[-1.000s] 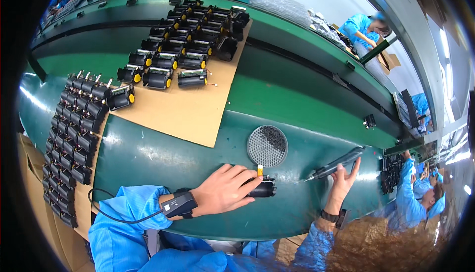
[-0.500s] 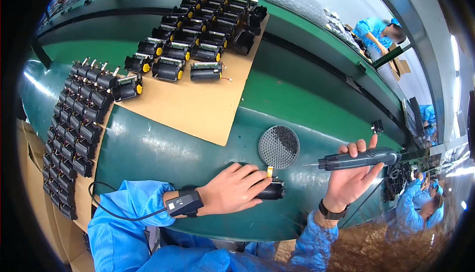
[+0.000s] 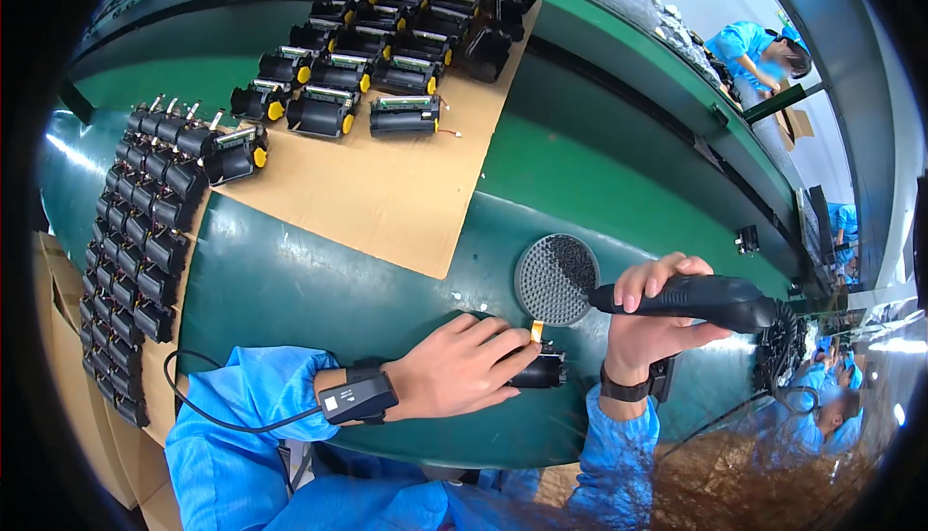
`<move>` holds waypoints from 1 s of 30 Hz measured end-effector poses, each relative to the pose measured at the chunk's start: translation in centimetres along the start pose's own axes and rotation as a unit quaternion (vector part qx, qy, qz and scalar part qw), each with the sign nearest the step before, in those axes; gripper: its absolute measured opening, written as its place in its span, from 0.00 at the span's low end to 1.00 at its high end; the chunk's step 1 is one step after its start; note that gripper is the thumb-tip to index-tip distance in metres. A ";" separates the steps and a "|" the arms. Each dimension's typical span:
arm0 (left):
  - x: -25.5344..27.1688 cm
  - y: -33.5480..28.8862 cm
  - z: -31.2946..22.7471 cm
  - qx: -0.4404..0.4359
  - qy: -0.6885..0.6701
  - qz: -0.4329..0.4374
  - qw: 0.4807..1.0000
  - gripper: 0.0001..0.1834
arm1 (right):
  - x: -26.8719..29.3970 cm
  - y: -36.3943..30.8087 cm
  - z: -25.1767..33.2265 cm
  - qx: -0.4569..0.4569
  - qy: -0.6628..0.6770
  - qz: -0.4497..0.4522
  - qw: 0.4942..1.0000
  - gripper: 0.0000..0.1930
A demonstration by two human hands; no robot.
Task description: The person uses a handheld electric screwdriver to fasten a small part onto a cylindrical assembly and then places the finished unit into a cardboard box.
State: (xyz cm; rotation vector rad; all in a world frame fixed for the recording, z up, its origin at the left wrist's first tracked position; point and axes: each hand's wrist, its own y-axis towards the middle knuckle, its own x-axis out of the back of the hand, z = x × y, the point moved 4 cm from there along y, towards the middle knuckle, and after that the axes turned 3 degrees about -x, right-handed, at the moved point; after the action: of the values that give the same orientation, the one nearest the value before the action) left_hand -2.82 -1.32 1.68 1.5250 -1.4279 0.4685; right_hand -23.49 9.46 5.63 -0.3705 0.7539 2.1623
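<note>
My left hand (image 3: 462,362) rests on the green table, its bent fingers pressed on a black plastic assembly (image 3: 547,370). A yellow-orange ribbon cable (image 3: 536,331) sticks up from the assembly beside my fingertips; the hand covers its left part. Wrapped around a black electric screwdriver (image 3: 715,301) are the fingers of my right hand (image 3: 650,328). The tool lies nearly level, its nose pointing left over the right rim of a round grey dimpled tray (image 3: 543,305). Small black screws (image 3: 572,258) are heaped on the tray's far right side. The screwdriver's tip is hard to make out against them.
Several black assemblies with yellow gears (image 3: 338,72) stand in rows on a cardboard sheet (image 3: 387,217). More black housings (image 3: 135,241) line the left side. One small black part (image 3: 746,239) sits far right. Co-workers in blue (image 3: 749,53) are beyond the bench.
My right hand has turned and carried the screwdriver left, bringing its nose to the screw tray. My left hand stays on the assembly. The whole view has shifted slightly.
</note>
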 end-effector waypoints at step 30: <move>-0.3 -0.1 0.2 0.006 -0.029 0.007 1.000 0.30 | -1.0 -0.3 -2.8 0.013 -0.023 0.023 0.999 0.46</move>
State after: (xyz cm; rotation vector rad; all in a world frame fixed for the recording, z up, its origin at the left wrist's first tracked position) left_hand -2.88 -1.35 1.29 1.5490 -1.4833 0.4456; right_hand -22.65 7.27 3.83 -0.2913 0.7699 2.1941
